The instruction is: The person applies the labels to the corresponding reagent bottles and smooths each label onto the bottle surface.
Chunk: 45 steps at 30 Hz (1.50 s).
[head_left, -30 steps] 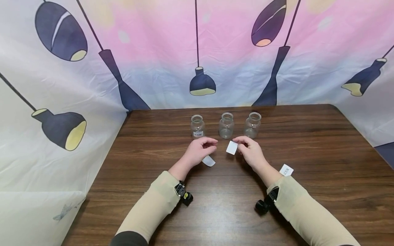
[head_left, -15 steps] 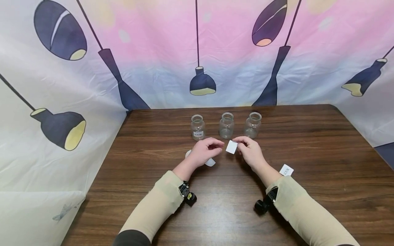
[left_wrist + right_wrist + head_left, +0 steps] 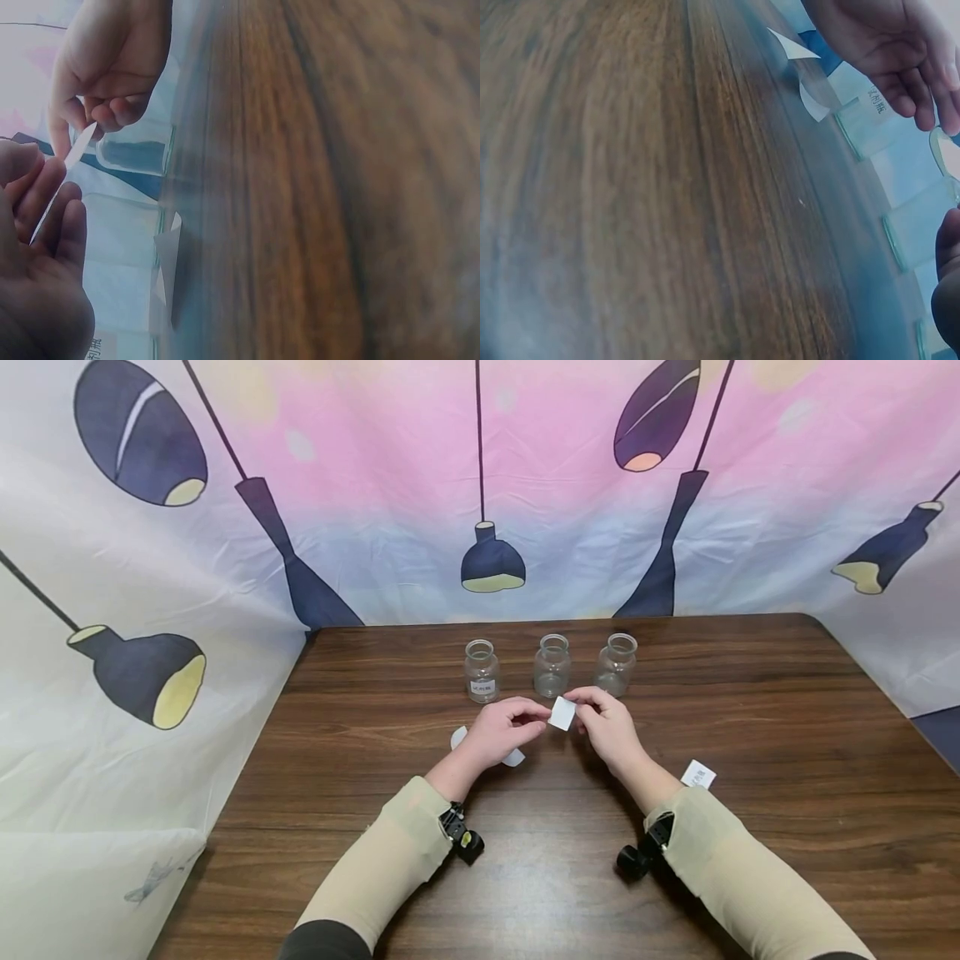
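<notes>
In the head view my right hand [image 3: 611, 727] pinches a small white square label [image 3: 562, 713] by its right edge, above the table. My left hand [image 3: 501, 728] is at the label's left corner, its fingertips right at the edge and its thumb apart below. The left wrist view shows the label [image 3: 81, 146] nearly edge-on between both hands. Behind the hands stand three uncapped glass jars: the left jar [image 3: 482, 664] bears a printed label, while the middle jar [image 3: 552, 668] and right jar [image 3: 617, 660] show none.
Curled white paper [image 3: 459, 737] lies on the table partly hidden beneath my left hand; the right wrist view shows it as two pieces, one a curved strip [image 3: 812, 103]. A printed white label [image 3: 699, 775] lies beside my right forearm. A patterned cloth backdrop [image 3: 408, 485] rises behind the table.
My left hand has moved right and come up to the label. My right hand has shifted slightly left and up with it. More of the curled paper now shows under the left hand.
</notes>
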Available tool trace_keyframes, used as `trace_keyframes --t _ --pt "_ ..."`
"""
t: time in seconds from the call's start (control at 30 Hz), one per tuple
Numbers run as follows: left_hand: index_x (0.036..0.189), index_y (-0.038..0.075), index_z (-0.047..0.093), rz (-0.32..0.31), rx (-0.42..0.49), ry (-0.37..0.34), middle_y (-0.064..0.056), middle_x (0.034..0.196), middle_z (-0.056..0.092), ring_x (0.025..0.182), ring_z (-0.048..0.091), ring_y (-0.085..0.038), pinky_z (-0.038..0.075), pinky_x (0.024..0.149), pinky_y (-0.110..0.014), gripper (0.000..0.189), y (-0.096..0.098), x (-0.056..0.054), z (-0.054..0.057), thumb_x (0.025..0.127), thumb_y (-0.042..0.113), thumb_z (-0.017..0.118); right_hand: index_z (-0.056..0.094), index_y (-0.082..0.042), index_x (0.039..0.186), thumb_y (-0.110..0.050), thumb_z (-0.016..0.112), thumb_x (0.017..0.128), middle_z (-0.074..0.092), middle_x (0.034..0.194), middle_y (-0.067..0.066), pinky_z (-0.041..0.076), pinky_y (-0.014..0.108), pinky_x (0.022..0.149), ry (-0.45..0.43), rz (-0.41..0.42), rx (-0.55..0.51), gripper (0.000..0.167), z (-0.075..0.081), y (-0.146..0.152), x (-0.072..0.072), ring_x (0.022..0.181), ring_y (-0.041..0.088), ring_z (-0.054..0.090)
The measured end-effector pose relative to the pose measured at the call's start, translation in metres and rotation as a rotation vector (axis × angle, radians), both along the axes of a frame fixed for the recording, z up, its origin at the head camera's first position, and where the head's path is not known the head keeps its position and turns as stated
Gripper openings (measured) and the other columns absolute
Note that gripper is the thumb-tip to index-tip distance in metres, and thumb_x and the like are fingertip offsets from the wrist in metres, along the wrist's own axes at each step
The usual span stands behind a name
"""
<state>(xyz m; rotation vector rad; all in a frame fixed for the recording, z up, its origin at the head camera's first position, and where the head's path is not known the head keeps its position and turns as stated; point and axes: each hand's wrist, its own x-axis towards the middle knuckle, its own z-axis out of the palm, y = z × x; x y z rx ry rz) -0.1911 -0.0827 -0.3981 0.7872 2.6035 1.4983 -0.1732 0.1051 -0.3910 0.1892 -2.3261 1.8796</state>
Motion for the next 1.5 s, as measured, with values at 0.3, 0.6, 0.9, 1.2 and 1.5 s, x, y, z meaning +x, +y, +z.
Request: trace_keyframes --t 0.3,0.6,0.9,1.2,1.5 --pt "0.111 0.011 0.069 -0.054 -0.115 0.075 0.000 0.107 0.064 0.091 0.058 -0.009 0.047 0.079 -0.020 0.025 0.004 -0.002 0.002 0.087 0.016 0.064 0.061 0.010 0.107 0.006 0.047 0.088 0.056 0.081 0.007 0.049 0.022 0.056 -0.114 -0.005 -0.250 0.023 -0.018 0.000 -0.014 0.062 0.011 0.053" --pt "0.119 0.012 0.064 -0.030 -0.146 0.123 0.000 0.118 0.059 0.103 0.058 -0.017 0.047 0.084 -0.026 0.033 0.007 -0.007 0.003 0.086 0.016 0.066 0.058 0.001 0.102 0.010 0.042 0.086 0.055 0.078 0.002 0.049 0.019 0.054 -0.230 0.015 -0.570 0.024 -0.006 -0.006 -0.014 0.059 0.007 0.053" --pt "0.117 0.012 0.064 -0.011 -0.156 0.191 0.001 0.115 0.060 0.103 0.059 -0.014 0.046 0.085 -0.024 0.031 0.008 -0.009 0.001 0.086 0.015 0.066 0.061 0.004 0.092 0.009 0.044 0.088 0.057 0.073 0.005 0.051 0.021 0.058 -0.242 0.005 -0.516 0.018 -0.009 -0.001 -0.018 0.059 0.009 0.054" --pt "0.112 0.011 0.065 0.047 -0.134 0.151 0.000 0.110 0.061 0.100 0.058 -0.014 0.047 0.083 -0.025 0.026 0.011 -0.015 -0.003 0.087 0.014 0.066 0.054 0.018 0.105 0.006 0.049 0.089 0.052 0.080 0.007 0.050 0.020 0.061 -0.186 0.024 -0.359 0.020 -0.018 0.000 -0.021 0.064 0.009 0.054" --pt "0.105 0.012 0.068 0.088 -0.150 0.156 0.001 0.104 0.062 0.093 0.059 -0.011 0.047 0.081 -0.023 0.017 0.016 -0.022 -0.004 0.088 0.016 0.064 0.056 0.017 0.106 0.003 0.051 0.090 0.053 0.082 0.013 0.050 0.020 0.060 -0.169 -0.022 -0.298 0.022 -0.019 -0.001 -0.023 0.064 0.008 0.054"
